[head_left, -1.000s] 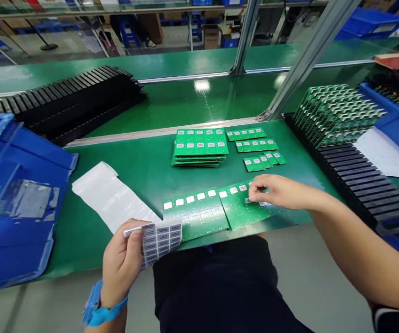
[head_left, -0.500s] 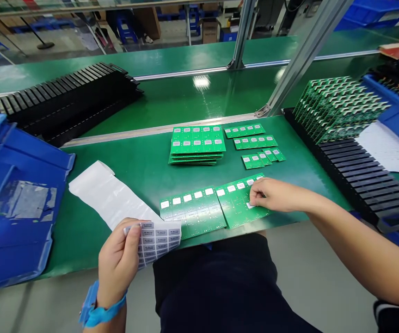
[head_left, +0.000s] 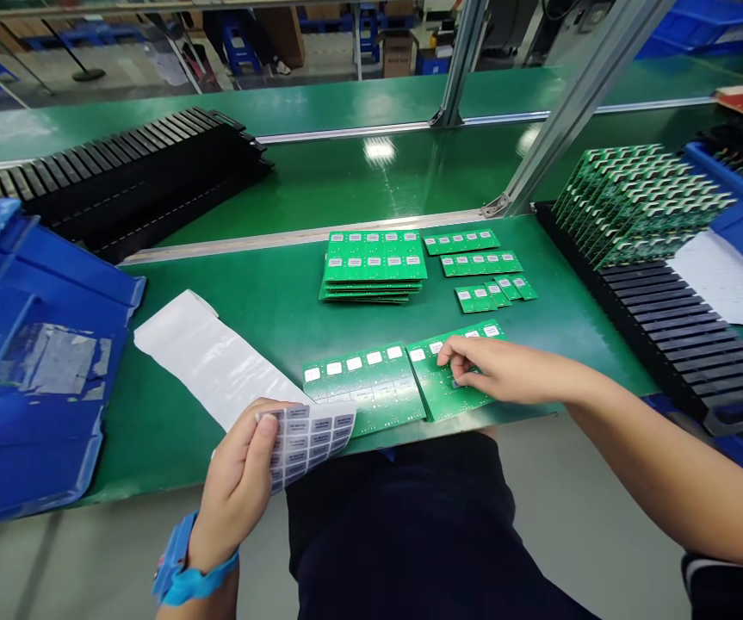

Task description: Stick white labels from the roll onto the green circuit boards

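My left hand (head_left: pixel 235 486) is shut on a sheet of small silver-grey labels (head_left: pixel 306 443), which curls over the mat's front edge. My right hand (head_left: pixel 493 370) rests on a green circuit board panel (head_left: pixel 452 387), its fingertips pinching a small label (head_left: pixel 456 382) against the board. White labels line that panel's far edge. To its left lies a second labelled panel (head_left: pixel 364 387). Farther back stand a stack of labelled panels (head_left: pixel 374 267) and several small board strips (head_left: pixel 480 264).
A long white backing strip (head_left: pixel 209 357) lies left of the panels, beside a blue plastic bin (head_left: pixel 35 362). On the right, a black slotted rack (head_left: pixel 687 344) sits near upright boards (head_left: pixel 642 202). Another black rack (head_left: pixel 132 176) stands behind a metal rail (head_left: pixel 306 234).
My right hand has slid left across the panel. My left hand has shifted slightly right, with the label sheet turned and curled differently.
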A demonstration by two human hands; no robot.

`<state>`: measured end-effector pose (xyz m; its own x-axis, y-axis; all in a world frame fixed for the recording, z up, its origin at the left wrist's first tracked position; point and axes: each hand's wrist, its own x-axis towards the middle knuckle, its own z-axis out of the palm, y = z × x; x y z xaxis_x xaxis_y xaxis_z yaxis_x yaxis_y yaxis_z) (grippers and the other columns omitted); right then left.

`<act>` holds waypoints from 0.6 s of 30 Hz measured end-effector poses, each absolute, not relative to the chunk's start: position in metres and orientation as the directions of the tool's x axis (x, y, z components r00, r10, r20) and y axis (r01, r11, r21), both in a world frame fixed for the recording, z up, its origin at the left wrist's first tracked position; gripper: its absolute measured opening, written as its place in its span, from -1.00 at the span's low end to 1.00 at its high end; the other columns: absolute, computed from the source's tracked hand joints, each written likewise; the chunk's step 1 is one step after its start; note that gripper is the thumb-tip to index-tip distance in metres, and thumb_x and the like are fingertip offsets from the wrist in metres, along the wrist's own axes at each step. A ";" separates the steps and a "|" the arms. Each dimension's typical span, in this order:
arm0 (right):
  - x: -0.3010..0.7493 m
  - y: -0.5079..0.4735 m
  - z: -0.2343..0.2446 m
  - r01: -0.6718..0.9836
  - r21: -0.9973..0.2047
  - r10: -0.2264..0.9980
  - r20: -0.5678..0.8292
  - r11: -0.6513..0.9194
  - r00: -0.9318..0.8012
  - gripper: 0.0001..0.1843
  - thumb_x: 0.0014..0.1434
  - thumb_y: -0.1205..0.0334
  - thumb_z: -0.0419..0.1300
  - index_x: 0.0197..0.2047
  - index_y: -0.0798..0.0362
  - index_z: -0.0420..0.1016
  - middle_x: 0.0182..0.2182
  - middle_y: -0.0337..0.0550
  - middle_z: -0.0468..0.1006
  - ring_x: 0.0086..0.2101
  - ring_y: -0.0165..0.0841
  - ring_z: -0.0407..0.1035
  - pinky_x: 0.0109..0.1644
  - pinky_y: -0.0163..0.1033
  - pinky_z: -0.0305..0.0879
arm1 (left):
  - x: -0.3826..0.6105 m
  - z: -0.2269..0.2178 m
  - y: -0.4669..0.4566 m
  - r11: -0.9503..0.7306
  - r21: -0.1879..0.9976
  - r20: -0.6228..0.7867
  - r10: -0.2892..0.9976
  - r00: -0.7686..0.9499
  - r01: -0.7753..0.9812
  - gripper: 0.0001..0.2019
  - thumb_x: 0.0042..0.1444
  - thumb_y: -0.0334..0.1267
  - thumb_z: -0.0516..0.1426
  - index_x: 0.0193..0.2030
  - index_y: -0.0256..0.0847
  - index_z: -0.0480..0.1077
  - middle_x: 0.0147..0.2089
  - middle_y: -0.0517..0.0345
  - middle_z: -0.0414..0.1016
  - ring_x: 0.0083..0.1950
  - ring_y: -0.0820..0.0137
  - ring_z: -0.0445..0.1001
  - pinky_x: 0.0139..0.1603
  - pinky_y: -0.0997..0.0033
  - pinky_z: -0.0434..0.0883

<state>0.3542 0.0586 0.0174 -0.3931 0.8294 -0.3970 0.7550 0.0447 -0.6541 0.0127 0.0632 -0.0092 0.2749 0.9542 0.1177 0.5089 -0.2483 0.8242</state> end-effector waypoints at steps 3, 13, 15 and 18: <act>0.352 0.058 0.010 0.731 -0.682 0.832 -0.402 0.006 -0.383 -0.75 0.12 0.34 -0.01 -0.09 0.03 0.23 -0.33 -0.18 0.46 -0.30 -0.35 0.32 -0.23 -0.23 0.23 | 0.016 -0.004 0.062 -0.249 0.846 0.090 0.938 0.335 0.471 -0.71 0.26 -0.23 -0.11 -0.07 -0.16 0.39 -0.11 0.07 0.44 -0.12 0.34 0.41 -0.20 0.45 0.36; 0.334 0.037 0.007 0.876 -0.389 0.929 -0.113 0.285 -0.352 -0.87 0.15 0.41 -0.01 -0.38 0.05 0.29 -0.35 -0.09 0.41 -0.25 -0.23 0.26 -0.20 -0.12 0.20 | 0.022 -0.007 0.057 -0.088 0.873 -0.014 0.979 0.205 0.479 -0.84 0.13 -0.18 0.11 -0.19 -0.14 0.43 -0.20 0.14 0.53 -0.28 0.40 0.49 -0.34 0.50 0.41; 0.321 0.034 0.011 0.883 -0.338 0.942 0.030 0.325 -0.335 -0.84 0.17 0.41 -0.02 -0.36 0.06 0.33 -0.26 -0.02 0.40 -0.19 -0.19 0.25 -0.15 -0.05 0.19 | 0.025 -0.006 0.056 -0.100 0.869 -0.016 0.973 0.229 0.484 -0.86 0.12 -0.19 0.12 -0.23 -0.16 0.43 -0.21 0.14 0.54 -0.28 0.38 0.50 -0.31 0.48 0.41; 0.289 0.038 0.015 0.746 -0.574 0.938 0.130 0.336 -0.322 -0.91 0.19 0.33 0.04 -0.27 0.04 0.37 -0.24 -0.05 0.40 -0.19 -0.25 0.28 -0.14 -0.10 0.23 | 0.030 0.000 0.056 -0.172 0.843 0.012 0.953 0.302 0.510 -0.87 0.13 -0.21 0.10 -0.28 -0.18 0.44 -0.26 0.13 0.54 -0.26 0.37 0.50 -0.26 0.45 0.41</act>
<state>0.2885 0.0376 0.0148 -0.3220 0.9377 0.1304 0.7465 0.3362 -0.5742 0.0296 0.0562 0.0004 0.3023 0.9531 0.0116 0.5099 -0.1720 0.8429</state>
